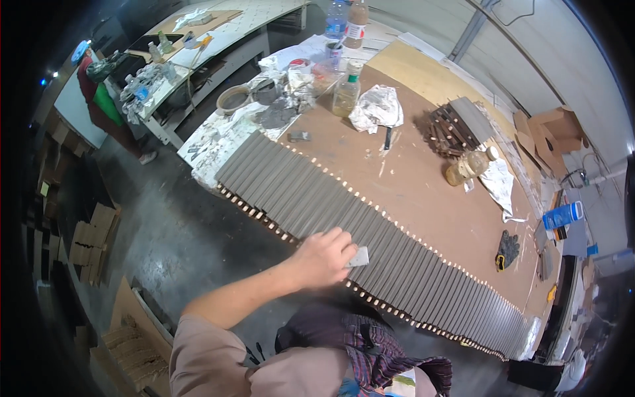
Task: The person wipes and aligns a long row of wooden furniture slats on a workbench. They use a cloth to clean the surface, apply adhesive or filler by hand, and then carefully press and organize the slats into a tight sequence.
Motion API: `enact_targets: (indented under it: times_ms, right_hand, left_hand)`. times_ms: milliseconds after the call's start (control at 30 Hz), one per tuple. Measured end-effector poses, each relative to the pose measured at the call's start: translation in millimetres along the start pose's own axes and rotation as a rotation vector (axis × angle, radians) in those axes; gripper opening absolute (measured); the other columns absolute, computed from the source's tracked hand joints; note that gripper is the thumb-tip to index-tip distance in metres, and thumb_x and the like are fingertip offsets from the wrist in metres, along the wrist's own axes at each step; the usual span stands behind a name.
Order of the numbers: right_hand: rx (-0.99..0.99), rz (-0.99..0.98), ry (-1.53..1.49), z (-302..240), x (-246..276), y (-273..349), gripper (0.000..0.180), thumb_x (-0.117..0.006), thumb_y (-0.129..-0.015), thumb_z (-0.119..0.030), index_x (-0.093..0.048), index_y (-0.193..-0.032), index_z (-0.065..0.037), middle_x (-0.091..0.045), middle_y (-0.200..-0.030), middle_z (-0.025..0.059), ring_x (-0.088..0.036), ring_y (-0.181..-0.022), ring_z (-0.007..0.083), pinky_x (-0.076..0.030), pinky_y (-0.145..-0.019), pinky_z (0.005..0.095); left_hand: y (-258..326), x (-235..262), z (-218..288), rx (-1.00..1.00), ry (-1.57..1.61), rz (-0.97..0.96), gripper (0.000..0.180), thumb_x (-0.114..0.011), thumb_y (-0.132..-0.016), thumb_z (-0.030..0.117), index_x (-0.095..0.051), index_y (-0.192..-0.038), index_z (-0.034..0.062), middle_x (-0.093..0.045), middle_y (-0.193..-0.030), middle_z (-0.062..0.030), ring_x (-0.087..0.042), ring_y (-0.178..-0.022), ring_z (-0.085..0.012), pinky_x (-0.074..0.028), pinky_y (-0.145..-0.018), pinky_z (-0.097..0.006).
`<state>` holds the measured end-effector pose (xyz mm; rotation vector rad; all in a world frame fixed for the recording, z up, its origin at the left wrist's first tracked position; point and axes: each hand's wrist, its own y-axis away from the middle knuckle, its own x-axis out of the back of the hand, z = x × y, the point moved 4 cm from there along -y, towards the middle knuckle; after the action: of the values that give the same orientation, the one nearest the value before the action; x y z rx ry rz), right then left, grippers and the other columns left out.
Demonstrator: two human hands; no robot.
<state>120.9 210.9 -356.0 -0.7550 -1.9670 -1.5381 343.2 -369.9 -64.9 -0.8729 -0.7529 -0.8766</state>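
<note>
A long row of grey-painted wooden slats [370,231] lies side by side along the near edge of a brown worktable [423,192]. My left hand [324,257] reaches in from the lower left and rests on the slats about midway along the row. It grips a small pale grey block [359,257] pressed flat on the slat tops. My right hand is out of sight.
A stack of dark slats [456,126], a crumpled paper [377,107], a bottle [346,91], a jar [463,169] and a black glove [508,248] sit on the table. A bowl [233,99] stands at the far left end. A person [99,99] stands by another bench. Cardboard [92,241] lies on the floor.
</note>
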Motion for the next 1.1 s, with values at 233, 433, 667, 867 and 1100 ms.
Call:
enact_targets:
  times_ms: [233,433,667,867,1100]
  right_hand:
    - [-0.046,0.019,-0.079,30.1,-15.1,23.3,0.049,-0.064,-0.089,-0.043,-0.067,-0.12,-0.006,-0.073,-0.087,0.022,-0.071,-0.079,0.036,-0.051,-0.069,0.0502]
    - [-0.123,0.018,-0.145,67.5,-43.9,48.2,0.049,-0.064,-0.088,-0.043,-0.067,-0.119,-0.006,-0.073,-0.087,0.0219,-0.071,-0.079,0.0356,-0.051,-0.069,0.05]
    - [-0.138,-0.016,-0.197,108.3,-76.4,60.9,0.048,-0.064,-0.088,-0.043,-0.067,-0.119,-0.006,-0.073,-0.087,0.0218,-0.071,-0.079,0.035,-0.051,-0.069,0.0497]
    - [-0.189,0.016,-0.234,107.0,-67.4,74.7,0.038,-0.065,-0.085,-0.031,-0.069,-0.109,-0.002,-0.072,-0.085,0.0211,-0.07,-0.077,0.0322,-0.051,-0.071,0.0459]
    - [-0.195,0.118,-0.282,109.5,-59.4,100.4,0.023,-0.068,-0.078,-0.018,-0.073,-0.09,0.001,-0.072,-0.077,0.0183,-0.068,-0.07,0.0221,-0.052,-0.068,0.0407]
  left_hand:
    - [-7.3,107.9,-207.6,0.658,-0.541,0.346,0.038,-0.078,-0.074,0.021,-0.069,-0.107,0.0051,-0.068,-0.109,-0.0145,-0.065,-0.102,-0.0323,-0.054,-0.086,-0.043]
    - [-57.1,-5.6,-37.8,-0.019,-0.135,-0.037,0.033,-0.077,-0.071,0.026,-0.07,-0.098,0.0084,-0.066,-0.102,-0.0109,-0.065,-0.092,-0.0338,-0.055,-0.078,-0.045]
    - [-58.4,74.2,-170.4,0.492,-0.509,0.242,0.034,-0.078,-0.073,0.024,-0.071,-0.1,0.005,-0.069,-0.102,-0.0128,-0.065,-0.097,-0.0319,-0.054,-0.083,-0.044]
    - [-66.1,19.8,-111.2,0.301,-0.369,0.16,0.038,-0.076,-0.076,0.028,-0.072,-0.109,0.0115,-0.069,-0.109,-0.0113,-0.066,-0.1,-0.0304,-0.054,-0.083,-0.044]
    - [-107.4,24.4,-208.4,0.711,0.649,0.105,0.023,-0.064,-0.094,0.022,-0.069,-0.099,-0.0004,-0.064,-0.072,-0.0054,-0.063,-0.065,-0.0151,-0.049,-0.06,-0.027]
